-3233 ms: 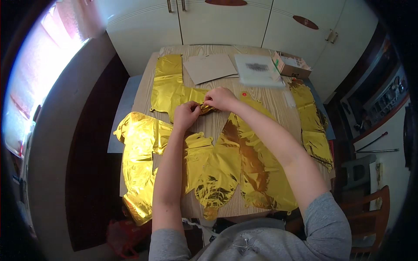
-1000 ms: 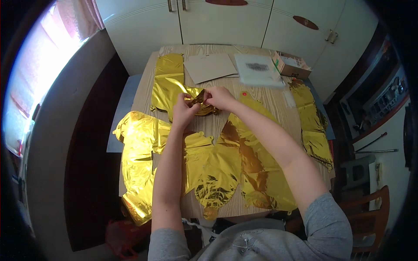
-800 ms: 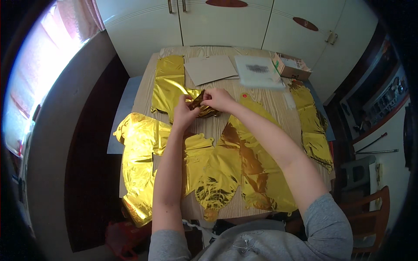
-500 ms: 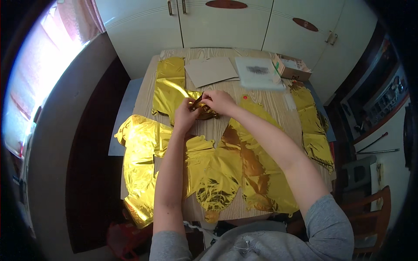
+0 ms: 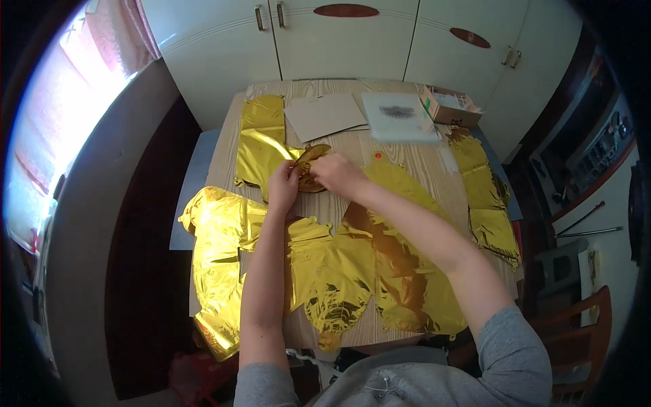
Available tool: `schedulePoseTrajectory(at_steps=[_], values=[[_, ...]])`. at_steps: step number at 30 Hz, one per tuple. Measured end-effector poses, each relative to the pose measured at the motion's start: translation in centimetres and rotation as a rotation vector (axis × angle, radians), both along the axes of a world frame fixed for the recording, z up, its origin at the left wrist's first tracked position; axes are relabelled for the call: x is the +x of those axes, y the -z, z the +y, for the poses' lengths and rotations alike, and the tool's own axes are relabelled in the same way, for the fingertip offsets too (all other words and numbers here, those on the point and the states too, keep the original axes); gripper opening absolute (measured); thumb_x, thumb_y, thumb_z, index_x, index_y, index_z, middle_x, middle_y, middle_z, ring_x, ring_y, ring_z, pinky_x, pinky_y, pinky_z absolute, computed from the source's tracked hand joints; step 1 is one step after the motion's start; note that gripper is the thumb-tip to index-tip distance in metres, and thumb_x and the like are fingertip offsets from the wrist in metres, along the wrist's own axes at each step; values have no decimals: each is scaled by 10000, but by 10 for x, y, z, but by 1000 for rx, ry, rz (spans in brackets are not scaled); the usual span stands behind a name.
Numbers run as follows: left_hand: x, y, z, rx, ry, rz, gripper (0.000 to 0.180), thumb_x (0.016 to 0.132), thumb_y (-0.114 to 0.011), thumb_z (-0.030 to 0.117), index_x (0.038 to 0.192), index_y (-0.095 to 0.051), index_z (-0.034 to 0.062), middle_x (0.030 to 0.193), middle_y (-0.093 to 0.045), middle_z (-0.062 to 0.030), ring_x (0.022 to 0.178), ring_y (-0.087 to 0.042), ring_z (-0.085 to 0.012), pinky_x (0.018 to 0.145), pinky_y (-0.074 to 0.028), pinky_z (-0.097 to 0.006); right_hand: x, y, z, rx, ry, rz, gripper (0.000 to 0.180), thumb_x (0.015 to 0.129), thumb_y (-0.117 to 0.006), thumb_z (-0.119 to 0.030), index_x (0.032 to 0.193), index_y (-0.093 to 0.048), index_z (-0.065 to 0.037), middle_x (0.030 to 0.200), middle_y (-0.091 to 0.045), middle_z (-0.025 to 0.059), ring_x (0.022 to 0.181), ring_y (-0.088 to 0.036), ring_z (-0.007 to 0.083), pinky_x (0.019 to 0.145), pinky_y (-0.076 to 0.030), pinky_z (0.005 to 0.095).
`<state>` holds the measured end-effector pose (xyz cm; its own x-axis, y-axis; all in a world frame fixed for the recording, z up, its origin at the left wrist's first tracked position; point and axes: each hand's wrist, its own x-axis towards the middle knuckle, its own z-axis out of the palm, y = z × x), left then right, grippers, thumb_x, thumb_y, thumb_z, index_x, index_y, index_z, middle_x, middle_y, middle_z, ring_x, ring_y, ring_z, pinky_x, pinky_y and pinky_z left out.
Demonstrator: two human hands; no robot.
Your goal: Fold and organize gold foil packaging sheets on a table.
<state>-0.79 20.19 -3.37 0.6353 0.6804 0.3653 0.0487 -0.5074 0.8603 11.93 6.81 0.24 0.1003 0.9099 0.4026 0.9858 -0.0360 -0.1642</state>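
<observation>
Both hands meet above the far left half of the table, at a gold foil balloon (image 5: 261, 149) that lies flat there. My left hand (image 5: 283, 184) pinches the edge of its right-hand part. Just to the right, my right hand (image 5: 337, 175) is closed on the same foil, fingertips tucked into it and partly hidden. Between them the foil stands up in a curved, darker fold. Nearer to me lie more flat gold foil balloons: a bent one (image 5: 220, 237) at left, one (image 5: 332, 271) in the middle and a long one (image 5: 420, 285) under my right forearm.
Another folded gold foil balloon (image 5: 485, 190) lies along the table's right edge. At the back are grey-brown cardboard sheets (image 5: 324, 117), a translucent plastic packet (image 5: 400, 125) and a small open box (image 5: 451, 108). A wooden chair (image 5: 590, 332) stands at right; white cabinets (image 5: 346, 44) rise behind the table.
The foil between my hands has been raised and spread into a taller curved fold. My right hand has turned and come slightly nearer to me; my left hand keeps its pinch.
</observation>
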Motion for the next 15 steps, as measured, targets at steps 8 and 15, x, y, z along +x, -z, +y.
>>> schedulePoseTrajectory(at_steps=[8,15], values=[[4,5,5,-24,-7,29,209,890,-628,140,1026,-615,-18,847,-688,-151,769,-669,-224,699,-506,-318,-15,4,-1,-328,162,66,522,903,-513,-441,1318,-491,-125,1349,-466,152,1291,-398,330,1060,-325,466],[0,-6,-9,106,39,95,227,840,-650,132,1037,-636,20,903,-692,-170,870,-679,-286,752,-517,-360,-17,12,-2,-407,240,147,598,930,-362,-556,1414,-410,-207,1536,-253,146,1427,-201,322,1149,-117,488]])
